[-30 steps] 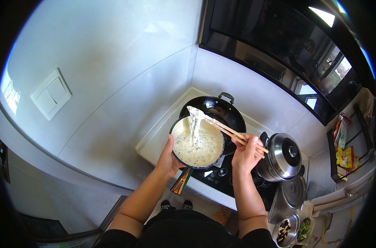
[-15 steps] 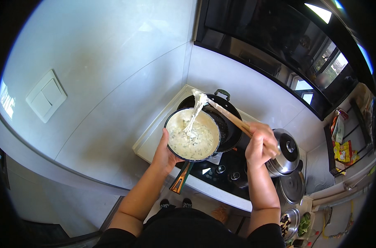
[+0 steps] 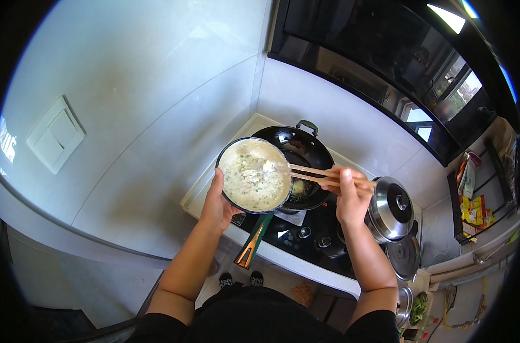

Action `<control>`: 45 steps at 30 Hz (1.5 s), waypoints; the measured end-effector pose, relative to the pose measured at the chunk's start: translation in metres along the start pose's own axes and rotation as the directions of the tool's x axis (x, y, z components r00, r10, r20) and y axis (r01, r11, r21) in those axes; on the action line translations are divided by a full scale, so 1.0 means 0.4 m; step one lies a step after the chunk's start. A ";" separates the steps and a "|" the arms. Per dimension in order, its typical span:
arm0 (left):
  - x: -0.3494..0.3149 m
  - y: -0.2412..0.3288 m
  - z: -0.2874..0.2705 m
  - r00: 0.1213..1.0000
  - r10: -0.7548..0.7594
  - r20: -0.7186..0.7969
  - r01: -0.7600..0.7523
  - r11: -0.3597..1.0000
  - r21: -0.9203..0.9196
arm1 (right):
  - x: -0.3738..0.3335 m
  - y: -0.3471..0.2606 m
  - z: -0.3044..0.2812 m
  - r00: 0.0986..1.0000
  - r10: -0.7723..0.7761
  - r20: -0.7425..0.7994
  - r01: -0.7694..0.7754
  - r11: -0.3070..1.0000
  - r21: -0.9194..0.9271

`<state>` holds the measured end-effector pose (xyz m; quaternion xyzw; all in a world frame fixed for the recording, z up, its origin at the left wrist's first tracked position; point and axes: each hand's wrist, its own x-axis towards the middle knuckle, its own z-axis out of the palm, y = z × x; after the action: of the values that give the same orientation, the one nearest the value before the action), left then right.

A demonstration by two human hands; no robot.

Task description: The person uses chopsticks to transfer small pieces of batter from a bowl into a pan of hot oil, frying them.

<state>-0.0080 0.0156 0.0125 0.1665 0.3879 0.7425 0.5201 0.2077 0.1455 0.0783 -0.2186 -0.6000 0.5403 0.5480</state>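
My left hand (image 3: 216,206) grips the side of a round bowl (image 3: 279,154) with a dark rim, thumb on the rim. Inside it is thick, pale batter (image 3: 245,186) flecked with green bits. A pair of wooden chopsticks (image 3: 312,171) is closed in my right hand (image 3: 351,200); their batter-coated tips reach into the bowl at a white clump. Partly behind and under the bowl sits a black wok (image 3: 317,150), its green and copper handle (image 3: 249,251) pointing toward me. A small pale patch (image 3: 299,190) lies in the wok beside the bowl.
The wok stands on a black glass hob (image 3: 285,234) with knobs in front. To the right are a lidded steel pot (image 3: 388,211) and a dark round lid (image 3: 404,258). A tiled wall (image 3: 157,114) rises at the left; a dark range hood (image 3: 357,51) hangs above.
The chopsticks have come down from above the bowl, where stringy batter hung from them, into the bowl. The bowl has moved left, uncovering more of the wok and its pale patch.
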 end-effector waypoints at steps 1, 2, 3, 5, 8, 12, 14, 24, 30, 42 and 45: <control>0.000 0.000 0.000 1.000 0.005 -0.002 -0.005 1.000 -0.002 | 0.017 0.001 0.001 0.989 0.136 -0.054 -0.135 0.991 0.020; 0.000 0.000 0.000 1.000 -0.002 -0.003 0.002 1.000 -0.012 | 0.029 0.009 -0.002 0.966 0.244 -0.086 -0.238 0.969 0.073; -0.001 0.002 -0.001 1.000 -0.006 -0.005 0.006 1.000 -0.022 | 0.032 0.016 -0.007 0.949 0.302 -0.087 -0.295 0.952 0.079; -0.003 0.001 -0.005 1.000 -0.015 -0.013 0.015 0.999 -0.035 | 0.025 0.039 -0.024 0.913 0.394 -0.102 -0.388 0.919 0.075; -0.006 -0.003 -0.014 0.999 -0.015 -0.048 0.014 0.999 -0.031 | -0.014 0.065 -0.040 0.877 0.466 -0.116 -0.464 0.885 0.048; -0.010 -0.007 -0.016 0.994 -0.008 -0.107 0.009 1.000 0.001 | -0.035 0.095 -0.038 0.857 0.487 -0.169 -0.489 0.872 0.030; -0.013 -0.009 -0.017 0.994 -0.015 -0.105 0.015 1.000 0.004 | -0.045 0.112 -0.026 0.846 0.493 -0.201 -0.492 0.869 0.061; -0.015 -0.030 -0.028 0.999 -0.031 -0.025 0.031 0.999 -0.019 | -0.073 0.171 0.008 0.743 0.645 -0.179 -0.562 0.746 0.357; -0.014 -0.059 -0.037 0.998 -0.046 -0.034 0.046 0.999 0.004 | -0.063 0.158 0.045 0.736 0.659 -0.154 -0.575 0.729 0.371; 0.020 -0.036 -0.018 0.996 -0.081 -0.025 0.081 0.997 -0.011 | 0.050 0.129 -0.013 0.769 0.589 -0.248 -0.390 0.740 0.548; 0.036 -0.033 -0.011 0.994 -0.097 -0.057 0.096 0.995 -0.008 | 0.080 0.098 -0.014 0.825 0.504 -0.253 -0.346 0.806 0.480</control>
<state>-0.0079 0.0288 -0.0025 0.1249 0.4082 0.7220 0.5446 0.1900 0.1874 0.0560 -0.3260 -0.2920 0.7142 0.5462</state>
